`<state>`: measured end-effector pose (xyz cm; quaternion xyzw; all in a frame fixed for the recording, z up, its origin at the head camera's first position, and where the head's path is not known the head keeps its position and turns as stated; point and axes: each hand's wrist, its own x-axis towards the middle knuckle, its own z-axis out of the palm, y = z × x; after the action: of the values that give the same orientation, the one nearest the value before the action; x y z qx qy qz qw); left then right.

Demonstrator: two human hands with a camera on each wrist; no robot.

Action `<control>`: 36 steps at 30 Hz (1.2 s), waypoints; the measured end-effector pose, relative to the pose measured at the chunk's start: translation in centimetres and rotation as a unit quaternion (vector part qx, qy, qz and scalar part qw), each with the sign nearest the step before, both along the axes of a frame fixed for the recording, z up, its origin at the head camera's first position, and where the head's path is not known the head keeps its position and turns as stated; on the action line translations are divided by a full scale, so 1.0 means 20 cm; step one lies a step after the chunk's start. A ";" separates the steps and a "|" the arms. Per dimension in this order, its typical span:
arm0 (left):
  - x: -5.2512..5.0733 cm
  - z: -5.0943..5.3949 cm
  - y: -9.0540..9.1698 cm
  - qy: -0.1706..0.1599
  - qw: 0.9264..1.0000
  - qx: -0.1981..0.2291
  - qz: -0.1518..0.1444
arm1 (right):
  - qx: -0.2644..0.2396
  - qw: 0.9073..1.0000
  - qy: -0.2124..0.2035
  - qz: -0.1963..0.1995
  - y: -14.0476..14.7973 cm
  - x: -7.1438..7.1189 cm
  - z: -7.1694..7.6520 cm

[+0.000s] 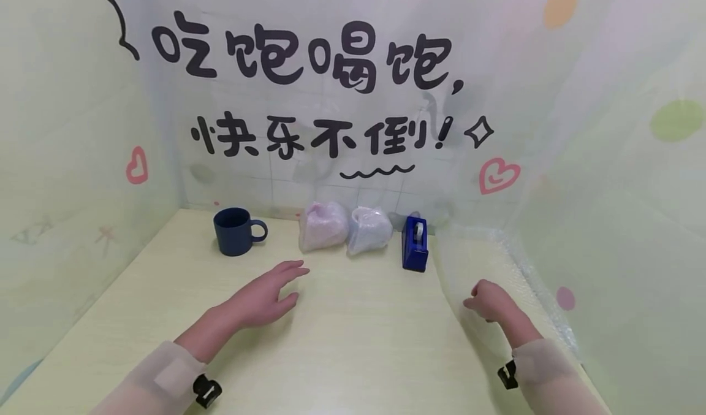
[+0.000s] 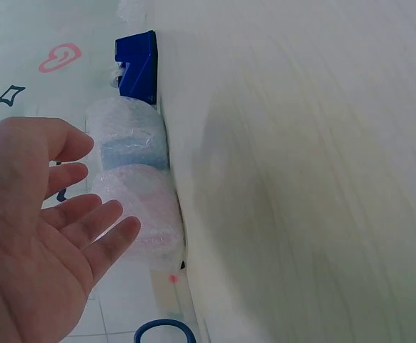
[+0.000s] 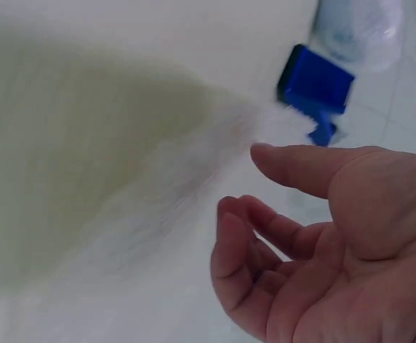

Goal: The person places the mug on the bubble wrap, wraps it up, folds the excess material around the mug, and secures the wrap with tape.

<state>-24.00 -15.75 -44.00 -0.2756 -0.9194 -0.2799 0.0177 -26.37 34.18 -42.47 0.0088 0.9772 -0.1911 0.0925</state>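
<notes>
While we see nothing grasped, right hand [image 1: 491,301] is nearer bubble-wrap sheet [image 1: 513,274]: sheet lies below loosely curled fingers, contact unclear, long edge running front to back, right side of surface [image 1: 353,341]. Left hand [image 1: 265,298]: fingers relaxed, pink wrapped bundle [image 1: 325,226] ahead, rightward.

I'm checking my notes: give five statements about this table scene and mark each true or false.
1. The dark blue cylindrical mug stands left of the pinkish, rounded, plastic-wrapped bundle. True.
2. The left hand grips that mug. False: it holds nothing.
3. The bluish-white plastic-wrapped bundle stands between the pinkish bundle and the blue angular plastic tape dispenser. True.
4. The mug's handle points left. False: it points right.
5. The right hand is apart from the dispenser. True.
</notes>
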 end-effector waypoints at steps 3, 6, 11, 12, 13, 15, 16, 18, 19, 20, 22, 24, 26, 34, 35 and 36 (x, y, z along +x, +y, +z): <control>0.01 -0.02 -0.01 0.004 1.000 0.007 0.000 | -0.012 0.999 -0.027 -0.025 0.06 0.02 -0.07; 0.02 -0.03 -0.02 0.010 1.000 0.008 -0.002 | -0.009 1.000 -0.009 -0.026 0.09 0.03 -0.12; 0.04 -0.04 -0.04 0.018 1.000 0.011 0.003 | -0.016 0.999 0.036 -0.019 0.08 0.02 -0.16; 0.04 -0.04 -0.04 0.016 1.000 0.014 0.003 | -0.020 0.999 0.040 -0.021 0.08 0.02 -0.17; 0.04 -0.04 -0.04 0.013 1.000 0.015 0.002 | -0.025 0.998 0.041 -0.027 0.08 0.02 -0.18; 0.04 -0.04 -0.04 0.008 1.000 0.015 0.000 | -0.035 0.998 0.044 -0.037 0.09 0.03 -0.19; 0.04 -0.04 -0.04 0.005 1.000 0.015 -0.001 | -0.042 0.997 0.047 -0.043 0.09 0.03 -0.19; 0.04 -0.03 -0.03 0.003 1.000 0.013 -0.001 | -0.054 0.996 0.054 -0.054 0.10 0.05 -0.20; 0.04 -0.03 -0.03 0.003 1.000 0.012 0.000 | -0.058 0.995 0.060 -0.058 0.10 0.05 -0.20; 0.04 -0.03 -0.03 0.004 1.000 0.010 0.001 | -0.061 0.994 0.067 -0.060 0.11 0.06 -0.19; 0.04 -0.02 -0.04 0.004 1.000 0.009 0.003 | -0.063 0.992 0.084 -0.064 0.11 0.08 -0.19; 0.03 -0.02 -0.04 0.005 1.000 0.008 0.005 | -0.065 0.990 0.104 -0.063 0.10 0.09 -0.18; 0.03 -0.01 -0.05 0.005 1.000 0.008 0.005 | -0.061 0.988 0.129 -0.057 0.08 0.11 -0.15; 0.02 -0.02 -0.08 0.000 1.000 0.014 0.014 | -0.066 0.977 0.202 -0.019 -0.06 0.19 -0.03; 0.02 -0.02 -0.08 0.001 1.000 0.015 0.015 | -0.066 0.975 0.214 -0.013 -0.08 0.21 -0.02; 0.02 -0.02 -0.09 0.003 1.000 0.015 0.014 | -0.065 0.972 0.226 -0.005 -0.09 0.22 -0.01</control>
<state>-23.60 -17.48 -44.39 -0.2626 -0.9190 -0.2928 0.0282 -21.90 32.29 -42.61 -0.0363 0.9581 -0.2518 -0.1314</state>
